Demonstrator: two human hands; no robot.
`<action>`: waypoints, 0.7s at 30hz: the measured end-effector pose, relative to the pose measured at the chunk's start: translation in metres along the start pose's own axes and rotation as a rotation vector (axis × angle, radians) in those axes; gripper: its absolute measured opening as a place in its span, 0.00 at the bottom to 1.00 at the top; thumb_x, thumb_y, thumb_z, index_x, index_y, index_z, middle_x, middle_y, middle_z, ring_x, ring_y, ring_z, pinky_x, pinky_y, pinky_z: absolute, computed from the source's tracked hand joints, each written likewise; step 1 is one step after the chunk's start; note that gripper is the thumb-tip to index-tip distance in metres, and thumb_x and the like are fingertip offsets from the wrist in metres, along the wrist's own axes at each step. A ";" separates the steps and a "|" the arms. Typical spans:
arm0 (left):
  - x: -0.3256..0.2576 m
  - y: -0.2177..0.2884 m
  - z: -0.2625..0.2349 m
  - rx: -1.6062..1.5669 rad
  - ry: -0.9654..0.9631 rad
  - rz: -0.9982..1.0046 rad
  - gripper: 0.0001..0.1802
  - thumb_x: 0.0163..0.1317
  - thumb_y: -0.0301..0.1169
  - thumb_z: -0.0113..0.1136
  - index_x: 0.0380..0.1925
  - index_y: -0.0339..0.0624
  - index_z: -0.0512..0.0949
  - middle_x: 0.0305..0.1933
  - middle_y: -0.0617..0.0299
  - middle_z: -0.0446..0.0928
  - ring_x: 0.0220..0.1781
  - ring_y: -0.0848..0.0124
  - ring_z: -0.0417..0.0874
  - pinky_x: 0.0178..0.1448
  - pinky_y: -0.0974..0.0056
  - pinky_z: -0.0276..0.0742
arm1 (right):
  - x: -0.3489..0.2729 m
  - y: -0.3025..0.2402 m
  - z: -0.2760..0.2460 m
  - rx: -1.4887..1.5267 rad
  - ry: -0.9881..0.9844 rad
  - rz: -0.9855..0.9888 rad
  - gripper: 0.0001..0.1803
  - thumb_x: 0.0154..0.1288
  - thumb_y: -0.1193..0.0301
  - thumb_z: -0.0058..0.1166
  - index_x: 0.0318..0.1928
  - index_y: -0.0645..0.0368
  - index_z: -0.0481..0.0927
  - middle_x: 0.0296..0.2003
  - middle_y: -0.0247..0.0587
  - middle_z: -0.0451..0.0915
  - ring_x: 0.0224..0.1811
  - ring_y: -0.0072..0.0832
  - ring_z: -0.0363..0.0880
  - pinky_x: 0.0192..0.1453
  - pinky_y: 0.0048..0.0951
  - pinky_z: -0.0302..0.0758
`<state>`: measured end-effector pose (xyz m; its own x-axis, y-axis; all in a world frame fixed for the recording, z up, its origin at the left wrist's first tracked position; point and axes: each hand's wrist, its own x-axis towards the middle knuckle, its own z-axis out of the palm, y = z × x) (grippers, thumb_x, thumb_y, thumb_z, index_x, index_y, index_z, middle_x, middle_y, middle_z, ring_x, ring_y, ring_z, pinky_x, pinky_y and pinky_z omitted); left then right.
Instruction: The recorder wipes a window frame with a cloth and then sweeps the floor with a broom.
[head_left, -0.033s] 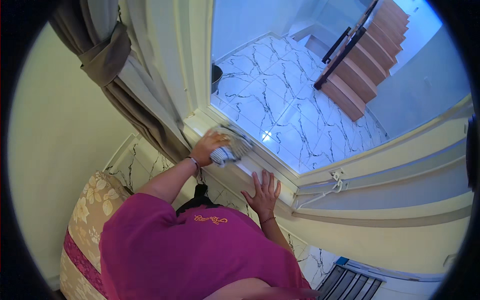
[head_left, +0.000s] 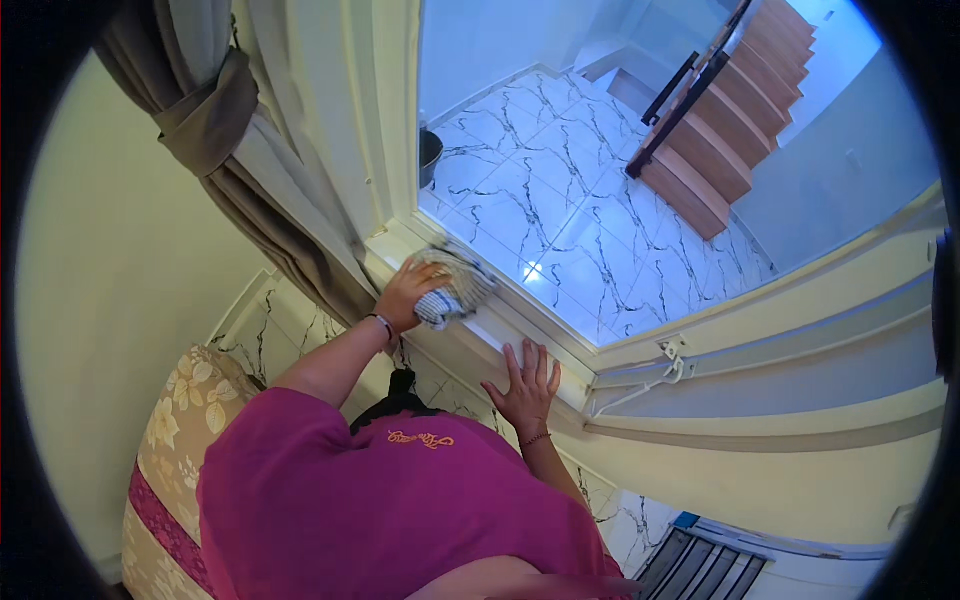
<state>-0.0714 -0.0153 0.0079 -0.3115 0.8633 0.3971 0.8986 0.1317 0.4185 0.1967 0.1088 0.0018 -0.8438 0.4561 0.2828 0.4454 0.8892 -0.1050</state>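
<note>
As left hand [head_left: 402, 298] grips cloth [head_left: 457, 287], right hand [head_left: 525, 398] splayed, windowsill [head_left: 497, 325] beneath

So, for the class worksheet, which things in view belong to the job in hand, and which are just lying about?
In use:
left hand, gripping a blue-and-white checked cloth
right hand, spread on the long white ledge

Apparently not in use:
tied grey-brown fabric curtain
dark round container, probably a bucket
brown wooden staircase
</note>
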 end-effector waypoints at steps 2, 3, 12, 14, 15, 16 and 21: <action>0.001 0.008 0.001 0.039 0.020 -0.023 0.31 0.45 0.41 0.64 0.53 0.51 0.72 0.58 0.54 0.69 0.64 0.55 0.65 0.68 0.47 0.51 | 0.001 -0.001 0.002 -0.007 0.004 -0.015 0.39 0.52 0.40 0.51 0.64 0.36 0.61 0.64 0.35 0.58 0.68 0.37 0.51 0.67 0.52 0.44; 0.001 0.014 0.003 0.074 0.041 -0.054 0.30 0.46 0.43 0.63 0.53 0.52 0.72 0.58 0.54 0.68 0.63 0.58 0.66 0.68 0.47 0.51 | 0.001 -0.001 0.003 -0.005 0.011 -0.011 0.39 0.52 0.40 0.51 0.64 0.36 0.61 0.64 0.35 0.58 0.68 0.37 0.51 0.67 0.52 0.44; 0.008 0.066 0.048 -0.042 -0.100 0.281 0.33 0.46 0.44 0.64 0.56 0.57 0.70 0.61 0.55 0.66 0.64 0.58 0.65 0.69 0.45 0.50 | -0.007 0.005 0.018 -0.063 -0.098 0.033 0.30 0.51 0.41 0.53 0.50 0.44 0.75 0.63 0.37 0.62 0.68 0.38 0.52 0.67 0.52 0.44; 0.006 0.048 0.039 -0.043 -0.094 0.279 0.33 0.49 0.43 0.61 0.58 0.53 0.68 0.60 0.55 0.67 0.63 0.56 0.66 0.69 0.46 0.50 | -0.002 0.002 0.009 -0.004 0.041 -0.003 0.33 0.51 0.41 0.52 0.55 0.41 0.72 0.64 0.36 0.60 0.68 0.37 0.52 0.68 0.52 0.43; 0.003 0.038 0.033 -0.096 -0.027 0.137 0.33 0.49 0.39 0.60 0.59 0.51 0.66 0.60 0.55 0.67 0.62 0.56 0.66 0.69 0.47 0.51 | -0.004 0.002 0.008 -0.007 0.041 0.003 0.33 0.51 0.41 0.52 0.55 0.41 0.72 0.64 0.36 0.60 0.68 0.37 0.52 0.68 0.52 0.43; 0.000 0.029 0.027 -0.144 0.040 -0.005 0.34 0.49 0.35 0.59 0.60 0.48 0.64 0.61 0.54 0.66 0.62 0.57 0.67 0.68 0.48 0.52 | -0.004 0.002 0.007 -0.016 0.049 -0.013 0.35 0.50 0.40 0.53 0.57 0.41 0.70 0.64 0.37 0.59 0.68 0.38 0.51 0.68 0.51 0.42; 0.006 0.003 0.030 -0.948 0.682 -0.489 0.33 0.56 0.28 0.52 0.63 0.38 0.57 0.55 0.50 0.71 0.60 0.63 0.70 0.62 0.61 0.63 | -0.002 -0.001 0.004 -0.018 0.013 -0.011 0.39 0.50 0.39 0.52 0.62 0.37 0.64 0.65 0.37 0.58 0.69 0.37 0.49 0.68 0.50 0.41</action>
<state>-0.0610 0.0052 -0.0130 -0.8967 0.3601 0.2573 0.1597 -0.2789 0.9469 0.1965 0.1074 -0.0026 -0.8445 0.4461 0.2963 0.4419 0.8930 -0.0848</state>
